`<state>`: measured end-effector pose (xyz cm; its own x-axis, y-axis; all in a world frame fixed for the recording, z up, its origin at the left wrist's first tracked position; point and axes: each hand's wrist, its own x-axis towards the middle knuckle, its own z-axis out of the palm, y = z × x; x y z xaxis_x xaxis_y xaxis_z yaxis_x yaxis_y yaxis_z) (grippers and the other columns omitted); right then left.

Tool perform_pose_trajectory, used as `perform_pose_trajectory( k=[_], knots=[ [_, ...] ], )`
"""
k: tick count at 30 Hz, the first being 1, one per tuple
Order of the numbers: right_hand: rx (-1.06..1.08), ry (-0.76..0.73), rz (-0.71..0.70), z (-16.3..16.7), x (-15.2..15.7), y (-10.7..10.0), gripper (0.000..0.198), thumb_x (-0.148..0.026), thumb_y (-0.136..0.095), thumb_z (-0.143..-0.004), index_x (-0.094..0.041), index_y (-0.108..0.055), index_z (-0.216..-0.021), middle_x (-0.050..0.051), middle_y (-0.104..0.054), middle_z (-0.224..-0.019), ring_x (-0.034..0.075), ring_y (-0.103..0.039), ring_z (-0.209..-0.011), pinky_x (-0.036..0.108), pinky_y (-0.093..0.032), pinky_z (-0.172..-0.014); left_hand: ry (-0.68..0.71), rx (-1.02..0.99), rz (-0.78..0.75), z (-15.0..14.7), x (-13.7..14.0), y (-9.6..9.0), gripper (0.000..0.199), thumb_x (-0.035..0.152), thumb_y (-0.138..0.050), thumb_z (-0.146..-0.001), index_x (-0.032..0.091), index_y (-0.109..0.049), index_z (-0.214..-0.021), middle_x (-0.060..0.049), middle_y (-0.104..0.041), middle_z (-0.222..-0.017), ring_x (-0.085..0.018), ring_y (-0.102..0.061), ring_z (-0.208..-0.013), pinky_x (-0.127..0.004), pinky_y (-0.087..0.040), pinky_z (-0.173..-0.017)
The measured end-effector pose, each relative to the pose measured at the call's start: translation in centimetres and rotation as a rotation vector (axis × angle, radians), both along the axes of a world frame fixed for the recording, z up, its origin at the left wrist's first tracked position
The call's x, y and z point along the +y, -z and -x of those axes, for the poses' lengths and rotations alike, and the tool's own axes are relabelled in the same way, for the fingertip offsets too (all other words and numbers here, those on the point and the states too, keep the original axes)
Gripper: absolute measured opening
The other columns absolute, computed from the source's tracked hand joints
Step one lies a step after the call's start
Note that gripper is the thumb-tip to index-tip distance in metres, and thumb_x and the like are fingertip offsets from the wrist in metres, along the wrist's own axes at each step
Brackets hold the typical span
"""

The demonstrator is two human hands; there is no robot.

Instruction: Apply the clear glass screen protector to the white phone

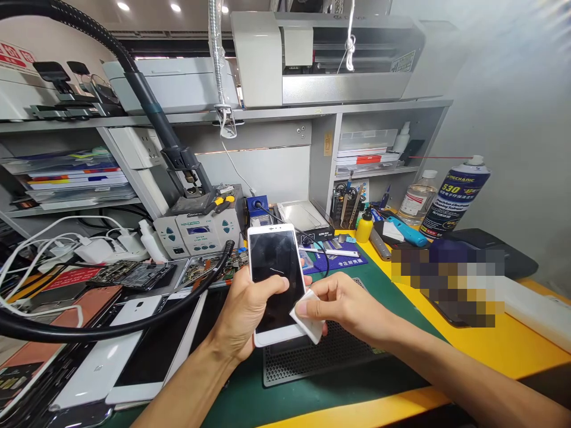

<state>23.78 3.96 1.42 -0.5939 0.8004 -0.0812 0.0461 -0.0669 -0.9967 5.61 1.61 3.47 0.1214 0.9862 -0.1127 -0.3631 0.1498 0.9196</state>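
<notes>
A white smartphone (274, 318) with a dark screen is held up over the green work mat (250, 398). My left hand (245, 306) grips it from the left side, its thumb lying across the screen. Between thumb and fingers, my right hand (341, 306) pinches a folded white wipe (310, 321) at the phone's lower right corner. The wipe overlaps the edge of the screen there. Below the phone lies a grey perforated pad (294, 368), partly hidden by the phone and my hands.
Several phones (107, 351) and opened circuit boards (134, 273) crowd the left. A soldering station (203, 229) stands behind, and a black hose (156, 333) loops across the left side. At the right are a spray can (457, 196), a clear bottle (417, 196) and a yellow bottle (364, 227).
</notes>
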Motion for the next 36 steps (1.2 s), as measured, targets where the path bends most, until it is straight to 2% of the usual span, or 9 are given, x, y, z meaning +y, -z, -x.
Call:
perform_pose_trajectory(
  k=[8,25,30,36],
  knots=[
    [0.001,-0.003,0.002,0.0,-0.12,-0.02,0.037,-0.048,-0.083,-0.073,-0.011,-0.078,-0.073,0.004,-0.067,-0.063,0.012,-0.055,-0.055,0.026,-0.045,-0.056,0.002,-0.005,0.009,-0.02,0.13,0.17,0.032,0.016,-0.074,-0.066,0.014,-0.077,-0.098,-0.01,-0.078,-0.092,-0.027,-0.074,-0.078,-0.034,-0.061,-0.068],
    [0.021,-0.012,0.006,0.13,-0.24,-0.37,0.04,-0.05,-0.083,-0.073,-0.011,-0.075,-0.07,0.003,-0.065,-0.061,0.012,-0.053,-0.054,0.027,-0.043,-0.056,-0.015,-0.018,0.014,0.0,-0.02,-0.11,0.029,0.023,-0.075,-0.071,0.015,-0.075,-0.099,-0.007,-0.076,-0.084,-0.026,-0.072,-0.076,-0.036,-0.06,-0.069],
    [0.05,-0.043,-0.007,0.05,-0.14,-0.24,0.038,-0.048,-0.081,-0.077,-0.011,-0.076,-0.074,0.003,-0.066,-0.063,0.012,-0.055,-0.056,0.026,-0.043,-0.057,-0.076,0.01,-0.015,0.29,0.26,-0.11,0.019,0.029,-0.078,-0.076,0.015,-0.069,-0.083,-0.002,-0.066,-0.074,-0.019,-0.066,-0.07,-0.029,-0.055,-0.065],
    [0.041,-0.078,-0.009,0.01,-0.14,-0.51,0.038,-0.048,-0.082,-0.076,-0.01,-0.076,-0.074,0.003,-0.066,-0.063,0.012,-0.054,-0.055,0.025,-0.043,-0.056,-0.072,0.017,-0.025,0.51,0.29,0.08,0.021,0.03,-0.079,-0.077,0.016,-0.066,-0.082,0.0,-0.064,-0.078,-0.016,-0.062,-0.069,-0.028,-0.053,-0.064]
  ],
)
